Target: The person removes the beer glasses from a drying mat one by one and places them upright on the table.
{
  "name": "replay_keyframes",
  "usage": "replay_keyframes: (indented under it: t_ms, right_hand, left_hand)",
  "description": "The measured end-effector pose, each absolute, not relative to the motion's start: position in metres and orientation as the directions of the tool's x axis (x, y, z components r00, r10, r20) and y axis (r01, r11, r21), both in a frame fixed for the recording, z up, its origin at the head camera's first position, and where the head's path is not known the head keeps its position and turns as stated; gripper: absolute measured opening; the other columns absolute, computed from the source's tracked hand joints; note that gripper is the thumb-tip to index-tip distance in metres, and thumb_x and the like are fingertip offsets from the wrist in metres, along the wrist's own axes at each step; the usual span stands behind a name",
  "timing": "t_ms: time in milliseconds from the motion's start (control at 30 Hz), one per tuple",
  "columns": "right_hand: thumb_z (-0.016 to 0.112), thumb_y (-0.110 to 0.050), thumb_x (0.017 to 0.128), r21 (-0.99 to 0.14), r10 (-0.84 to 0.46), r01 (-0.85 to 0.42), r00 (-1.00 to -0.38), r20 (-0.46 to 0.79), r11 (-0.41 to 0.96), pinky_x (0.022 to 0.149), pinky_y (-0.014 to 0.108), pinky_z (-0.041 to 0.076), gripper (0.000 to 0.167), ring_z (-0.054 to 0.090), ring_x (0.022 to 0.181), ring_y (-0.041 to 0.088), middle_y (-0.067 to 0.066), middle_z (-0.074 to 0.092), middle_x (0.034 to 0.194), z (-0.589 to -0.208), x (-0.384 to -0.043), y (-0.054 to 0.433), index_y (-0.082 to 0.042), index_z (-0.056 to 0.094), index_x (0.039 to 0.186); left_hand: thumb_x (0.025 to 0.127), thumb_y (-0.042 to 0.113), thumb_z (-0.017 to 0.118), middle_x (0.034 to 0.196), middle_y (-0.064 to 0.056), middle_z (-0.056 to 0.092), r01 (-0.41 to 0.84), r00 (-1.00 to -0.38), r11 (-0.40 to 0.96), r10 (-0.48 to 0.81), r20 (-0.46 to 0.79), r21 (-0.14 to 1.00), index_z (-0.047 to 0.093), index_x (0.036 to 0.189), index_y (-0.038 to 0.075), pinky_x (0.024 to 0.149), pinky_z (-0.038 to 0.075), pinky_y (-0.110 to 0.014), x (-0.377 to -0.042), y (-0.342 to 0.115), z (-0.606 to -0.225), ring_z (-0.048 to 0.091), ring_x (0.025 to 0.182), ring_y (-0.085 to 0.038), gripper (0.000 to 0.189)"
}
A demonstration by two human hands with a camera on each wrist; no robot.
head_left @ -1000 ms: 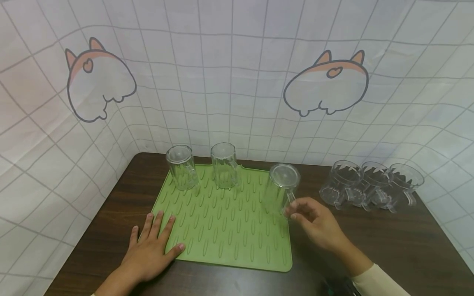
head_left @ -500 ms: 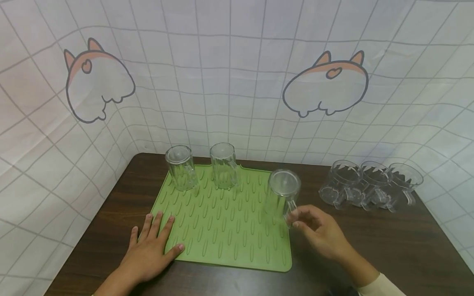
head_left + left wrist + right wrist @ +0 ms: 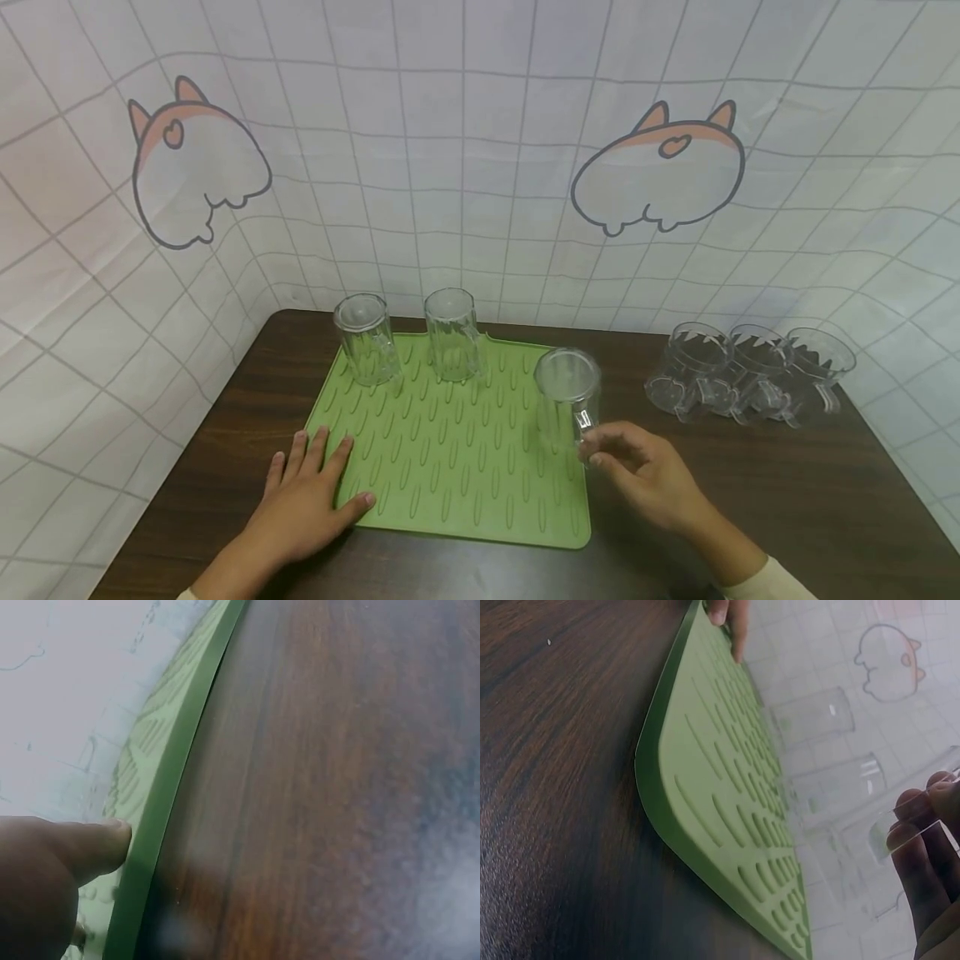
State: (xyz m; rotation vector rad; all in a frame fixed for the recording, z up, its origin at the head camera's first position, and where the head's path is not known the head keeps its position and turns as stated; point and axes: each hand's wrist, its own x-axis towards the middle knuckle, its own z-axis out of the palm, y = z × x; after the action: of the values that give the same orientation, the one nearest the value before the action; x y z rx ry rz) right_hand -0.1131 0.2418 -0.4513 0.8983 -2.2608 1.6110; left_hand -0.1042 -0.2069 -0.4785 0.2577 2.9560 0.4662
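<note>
My right hand (image 3: 637, 471) pinches the handle of a clear mug (image 3: 567, 377) over the right side of the green ribbed mat (image 3: 450, 467). That mug looks turned base up. In the right wrist view, my right fingers (image 3: 919, 862) close on the clear handle. Flat with spread fingers, my left hand (image 3: 303, 504) rests on the mat's front left corner. Its thumb (image 3: 101, 844) lies along the mat's raised edge in the left wrist view. Two more clear mugs, a left one (image 3: 367, 342) and a right one (image 3: 452, 337), stand at the mat's back left.
To the right, three clear cups with handles stand in a row on the dark wooden table (image 3: 750, 500): a near-side cup (image 3: 699, 350), a middle cup (image 3: 761, 350) and an outer cup (image 3: 821, 354). A white gridded cloth (image 3: 450, 167) hangs behind and at both sides.
The pinched mug has come a little toward me and slightly left, with my right hand moving along with it. My left hand has stayed in place on the mat.
</note>
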Motion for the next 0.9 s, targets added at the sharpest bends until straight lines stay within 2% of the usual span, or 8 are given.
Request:
replay_keyframes:
  t_ms: [267,467,567,667,900]
  right_hand:
    - [0.068,0.018,0.087,-0.745,-0.374,-0.620,-0.770,0.517,0.247,0.080,0.032,0.061,0.032,0.072,0.094,0.014,0.010,0.074,0.103,-0.449,-0.111,0.238,-0.002,0.069,0.112]
    - [0.070,0.018,0.086,-0.709,-0.382,-0.653,-0.747,0.545,0.266,0.081,0.027,0.059,0.034,0.072,0.092,0.015,0.009,0.073,0.102,-0.451,-0.111,0.237,-0.003,0.069,0.112]
    - [0.070,0.018,0.085,-0.694,-0.384,-0.669,-0.734,0.560,0.266,0.082,0.025,0.058,0.035,0.072,0.092,0.016,0.008,0.073,0.102,-0.451,-0.111,0.236,-0.004,0.070,0.112]
    - [0.071,0.019,0.084,-0.682,-0.389,-0.683,-0.722,0.573,0.262,0.081,0.026,0.059,0.037,0.071,0.092,0.016,0.008,0.072,0.101,-0.451,-0.111,0.235,-0.004,0.070,0.112]
    - [0.072,0.023,0.080,-0.644,-0.412,-0.726,-0.678,0.609,0.242,0.077,0.026,0.059,0.040,0.070,0.091,0.016,0.010,0.071,0.100,-0.458,-0.113,0.234,-0.001,0.070,0.111]
  left_hand:
    - [0.092,0.066,0.063,0.161,-0.034,0.023,0.181,-0.977,0.937,0.205,-0.050,0.299,0.043,0.155,0.005,0.115,0.010,-0.072,-0.108,-0.203,-0.473,0.011,0.149,-0.054,0.090]
    - [0.093,0.050,0.073,0.154,-0.029,0.040,0.263,-0.965,0.922,0.245,0.097,0.284,0.052,0.149,0.005,0.111,0.027,-0.071,-0.112,-0.195,-0.465,0.030,0.144,-0.054,0.075]
    - [0.092,0.042,0.076,0.150,-0.026,0.047,0.310,-0.946,0.900,0.262,0.189,0.305,0.055,0.146,0.005,0.105,0.038,-0.069,-0.115,-0.190,-0.460,0.041,0.139,-0.049,0.068]
    - [0.092,0.037,0.078,0.147,-0.023,0.052,0.353,-0.927,0.869,0.275,0.255,0.347,0.057,0.143,0.003,0.103,0.043,-0.064,-0.117,-0.183,-0.453,0.049,0.135,-0.043,0.064]
    - [0.096,0.030,0.075,0.145,-0.019,0.055,0.404,-0.910,0.796,0.299,0.288,0.451,0.055,0.143,0.003,0.105,0.044,-0.059,-0.122,-0.163,-0.440,0.052,0.133,-0.040,0.058]
